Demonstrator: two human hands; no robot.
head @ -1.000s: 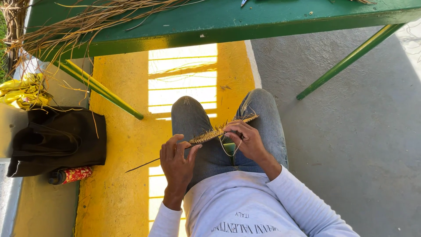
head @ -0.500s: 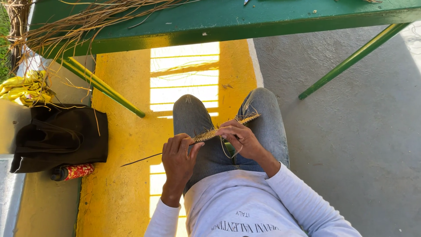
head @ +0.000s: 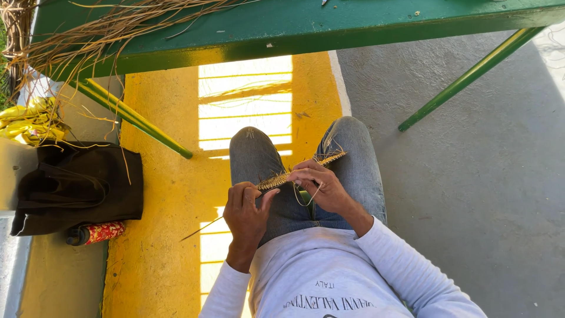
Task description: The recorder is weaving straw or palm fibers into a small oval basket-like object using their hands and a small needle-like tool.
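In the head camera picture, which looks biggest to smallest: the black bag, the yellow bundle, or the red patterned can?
1. Black fabric bag on the floor.
2. Crumpled yellow bundle at the left edge, partly cut off, so its full size is unsure.
3. Red patterned can beneath the bag, partly hidden.

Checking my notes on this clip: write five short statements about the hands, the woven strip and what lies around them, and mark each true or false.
1. Both hands grip a narrow woven straw strip over the lap. True: the left hand and the right hand each hold it.
2. The strip lies flat on the green table. False: it is held above the jeans.
3. Loose dry fibres lie on the table. True.
4. A black bag sits on the grey floor to the person's right. False: it is to the left, beside the yellow floor strip.
5. The person wears short sleeves. False: long white sleeves.
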